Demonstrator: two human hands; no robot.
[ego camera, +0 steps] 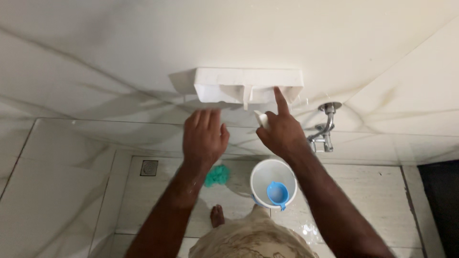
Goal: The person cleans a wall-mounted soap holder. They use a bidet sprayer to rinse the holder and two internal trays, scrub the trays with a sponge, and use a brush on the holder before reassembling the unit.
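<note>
A white plastic shelf [224, 83] with two compartments is fixed to the marble wall. My right hand [282, 131] is raised to it, with the index finger touching the rim of the right compartment, and it grips a small white object, perhaps a soap bar or bottle tip [261, 119]. My left hand [204, 136] hovers just below the left compartment, fingers together and slightly curled, holding nothing. Both forearms are wet.
A chrome tap [325, 129] juts from the wall right of my right hand. Below stands a white bucket [264, 171] with a blue mug [278, 193] inside. A green scrubber [216, 175] and a floor drain [149, 167] lie on the floor; my bare foot [217, 216] is there too.
</note>
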